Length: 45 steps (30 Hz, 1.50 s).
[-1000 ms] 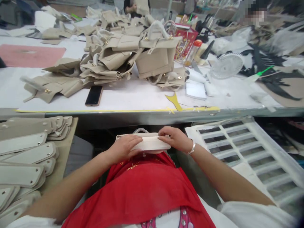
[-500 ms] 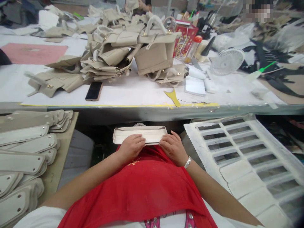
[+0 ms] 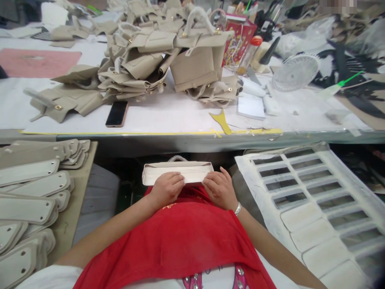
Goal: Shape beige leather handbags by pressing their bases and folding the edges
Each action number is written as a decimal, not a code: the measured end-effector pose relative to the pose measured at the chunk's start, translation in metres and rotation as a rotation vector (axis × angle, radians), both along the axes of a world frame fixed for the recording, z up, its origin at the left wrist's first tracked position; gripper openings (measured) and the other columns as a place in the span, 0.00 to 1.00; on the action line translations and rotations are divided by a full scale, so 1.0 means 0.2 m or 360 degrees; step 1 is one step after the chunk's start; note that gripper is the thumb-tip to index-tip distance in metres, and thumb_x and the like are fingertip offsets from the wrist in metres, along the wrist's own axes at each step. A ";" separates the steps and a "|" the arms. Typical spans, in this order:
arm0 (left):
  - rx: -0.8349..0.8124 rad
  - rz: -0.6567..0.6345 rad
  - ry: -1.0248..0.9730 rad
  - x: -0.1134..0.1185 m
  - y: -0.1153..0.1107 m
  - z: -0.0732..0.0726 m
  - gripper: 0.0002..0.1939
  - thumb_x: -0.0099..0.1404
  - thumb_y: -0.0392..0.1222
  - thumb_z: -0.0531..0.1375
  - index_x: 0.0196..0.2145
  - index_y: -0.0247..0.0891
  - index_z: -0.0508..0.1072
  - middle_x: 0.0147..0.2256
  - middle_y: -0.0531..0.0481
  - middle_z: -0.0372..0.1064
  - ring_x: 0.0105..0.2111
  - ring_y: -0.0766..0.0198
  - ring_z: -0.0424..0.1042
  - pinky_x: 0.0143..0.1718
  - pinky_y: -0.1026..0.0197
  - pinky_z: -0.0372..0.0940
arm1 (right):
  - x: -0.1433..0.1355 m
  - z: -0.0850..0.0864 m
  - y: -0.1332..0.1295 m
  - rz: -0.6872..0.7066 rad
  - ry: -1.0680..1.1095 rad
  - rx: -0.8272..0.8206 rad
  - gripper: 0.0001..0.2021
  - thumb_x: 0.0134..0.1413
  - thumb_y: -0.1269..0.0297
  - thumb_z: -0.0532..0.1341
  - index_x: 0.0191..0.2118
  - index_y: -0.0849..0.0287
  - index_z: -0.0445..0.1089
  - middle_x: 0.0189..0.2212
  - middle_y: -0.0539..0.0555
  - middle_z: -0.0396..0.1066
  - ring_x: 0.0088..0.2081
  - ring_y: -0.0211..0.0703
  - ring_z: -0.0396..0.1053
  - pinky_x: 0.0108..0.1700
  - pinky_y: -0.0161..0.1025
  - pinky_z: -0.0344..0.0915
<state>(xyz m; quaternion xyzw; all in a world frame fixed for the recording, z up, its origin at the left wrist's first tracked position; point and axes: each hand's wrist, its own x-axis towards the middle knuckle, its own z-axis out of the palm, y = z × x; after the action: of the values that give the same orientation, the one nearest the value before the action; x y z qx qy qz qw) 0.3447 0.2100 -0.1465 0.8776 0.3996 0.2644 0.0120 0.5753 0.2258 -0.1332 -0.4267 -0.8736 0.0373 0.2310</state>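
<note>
On my lap, below the table edge, rests a small beige handbag (image 3: 162,171) with a long white rectangular face toward me and a grey-wrapped handle at its far side. Its near edge is held at two places. My left hand (image 3: 167,188) is closed over the middle of that edge, fingers bent onto the white face. Toward the right corner my right hand (image 3: 221,188) pinches the same edge, with one finger lifted away. Both thumbs are hidden. A red apron (image 3: 186,237) lies right under the bag.
Several beige handbags (image 3: 195,68) are heaped on the white table (image 3: 168,118), near a phone (image 3: 116,114) and a yellow fork-ended piece (image 3: 221,120). At left, a board (image 3: 73,208) carries pale straps (image 3: 27,204). At right stands a slotted white rack (image 3: 255,176) with pale panels (image 3: 303,216).
The camera view has shifted slightly, so the table things sit a little differently in the picture. Both hands keep nearly the same hold on the handbag.
</note>
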 end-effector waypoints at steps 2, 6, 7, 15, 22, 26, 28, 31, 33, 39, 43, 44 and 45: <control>-0.0030 0.0003 0.0091 0.00 0.01 0.00 0.08 0.62 0.34 0.53 0.36 0.36 0.71 0.39 0.47 0.71 0.44 0.59 0.67 0.44 0.57 0.64 | -0.01 0.00 0.01 -0.0024 -0.0020 -0.0006 0.06 0.55 0.67 0.56 0.31 0.56 0.70 0.33 0.49 0.71 0.43 0.40 0.64 0.60 0.47 0.40; -0.0149 0.0058 0.0305 0.03 0.02 0.06 0.07 0.61 0.35 0.53 0.34 0.36 0.71 0.38 0.45 0.70 0.44 0.57 0.65 0.44 0.56 0.62 | -0.06 0.00 0.01 -0.0130 -0.0105 -0.0070 0.05 0.53 0.68 0.56 0.29 0.56 0.69 0.34 0.50 0.71 0.46 0.43 0.62 0.60 0.48 0.39; -0.0190 0.0088 0.0362 0.05 0.02 0.08 0.06 0.61 0.35 0.54 0.32 0.36 0.71 0.38 0.45 0.69 0.44 0.56 0.64 0.44 0.54 0.61 | -0.07 0.01 0.01 -0.0189 -0.0136 -0.0095 0.06 0.53 0.68 0.56 0.28 0.56 0.68 0.37 0.50 0.71 0.47 0.44 0.62 0.60 0.49 0.40; -0.0765 0.0289 0.0543 0.07 0.11 0.21 0.08 0.63 0.40 0.52 0.31 0.38 0.70 0.33 0.46 0.67 0.36 0.56 0.64 0.34 0.56 0.58 | -0.11 0.06 -0.03 -0.0859 -0.0124 -0.0227 0.20 0.48 0.54 0.59 0.43 0.63 0.62 0.44 0.64 0.64 0.46 0.53 0.61 0.44 0.45 0.58; -0.1076 0.0240 0.0355 0.03 0.16 0.21 0.06 0.60 0.40 0.54 0.29 0.38 0.69 0.31 0.48 0.69 0.34 0.60 0.65 0.35 0.60 0.57 | -0.11 0.08 0.00 -0.1028 0.0189 -0.1587 0.20 0.51 0.48 0.54 0.20 0.59 0.61 0.16 0.51 0.62 0.20 0.37 0.60 0.23 0.34 0.52; -0.1082 0.0234 0.0382 0.03 0.17 0.21 0.06 0.59 0.40 0.54 0.29 0.38 0.70 0.31 0.48 0.69 0.34 0.59 0.67 0.34 0.60 0.58 | -0.15 0.07 0.00 -0.0870 0.0802 -0.2297 0.23 0.55 0.49 0.49 0.20 0.62 0.65 0.09 0.46 0.54 0.13 0.31 0.51 0.18 0.32 0.47; -0.1043 0.0226 0.0399 0.03 0.17 0.21 0.06 0.59 0.40 0.54 0.28 0.38 0.70 0.30 0.47 0.69 0.33 0.58 0.67 0.33 0.60 0.59 | -0.16 0.06 0.00 -0.0777 0.1047 -0.2485 0.22 0.53 0.48 0.52 0.23 0.63 0.67 0.09 0.43 0.51 0.12 0.30 0.47 0.17 0.32 0.43; -0.0988 0.0201 0.0421 0.03 0.18 0.21 0.07 0.60 0.39 0.54 0.28 0.37 0.70 0.29 0.46 0.70 0.32 0.57 0.68 0.32 0.58 0.59 | -0.20 0.05 -0.01 -0.0809 0.1317 -0.2660 0.20 0.47 0.47 0.57 0.26 0.63 0.68 0.10 0.41 0.50 0.12 0.28 0.45 0.17 0.31 0.39; -0.0973 0.0190 0.0431 0.02 0.18 0.21 0.07 0.60 0.38 0.53 0.28 0.37 0.70 0.29 0.45 0.70 0.32 0.56 0.68 0.32 0.58 0.60 | -0.22 0.03 -0.01 -0.0847 0.1379 -0.2628 0.20 0.46 0.48 0.59 0.27 0.64 0.69 0.11 0.43 0.53 0.13 0.28 0.47 0.17 0.31 0.41; -0.0951 0.0203 0.0476 0.01 0.19 0.20 0.06 0.61 0.38 0.53 0.30 0.37 0.69 0.30 0.44 0.70 0.33 0.54 0.69 0.32 0.57 0.61 | -0.30 -0.04 -0.02 -0.0876 0.1458 -0.2521 0.17 0.51 0.54 0.57 0.30 0.65 0.71 0.16 0.48 0.63 0.16 0.30 0.56 0.20 0.31 0.50; -0.0972 0.0337 0.0456 -0.03 0.18 0.19 0.10 0.59 0.43 0.57 0.37 0.36 0.68 0.30 0.43 0.70 0.32 0.54 0.69 0.30 0.57 0.61 | -0.35 -0.03 -0.02 -0.0895 0.1535 -0.2568 0.16 0.53 0.55 0.55 0.30 0.64 0.71 0.18 0.49 0.65 0.17 0.31 0.59 0.21 0.31 0.53; -0.0978 0.0335 0.0450 -0.05 0.18 0.19 0.10 0.58 0.43 0.57 0.36 0.36 0.68 0.30 0.43 0.70 0.32 0.54 0.69 0.31 0.57 0.60 | -0.36 -0.03 -0.02 -0.0877 0.1531 -0.2572 0.17 0.53 0.55 0.55 0.30 0.64 0.71 0.18 0.50 0.65 0.17 0.31 0.59 0.21 0.31 0.54; -0.0983 0.0312 0.0444 -0.06 0.18 0.19 0.09 0.59 0.44 0.57 0.34 0.37 0.68 0.30 0.44 0.70 0.32 0.54 0.68 0.31 0.57 0.60 | -0.38 -0.02 -0.02 -0.0846 0.1515 -0.2575 0.17 0.53 0.54 0.55 0.30 0.65 0.71 0.18 0.50 0.66 0.18 0.31 0.60 0.22 0.32 0.54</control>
<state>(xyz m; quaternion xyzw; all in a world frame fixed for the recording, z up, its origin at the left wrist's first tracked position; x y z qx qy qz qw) 0.3318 0.2466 -0.1091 0.8177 0.5409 0.0084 0.1968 0.4998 0.2215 -0.1382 -0.5798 -0.2748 0.7410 0.1980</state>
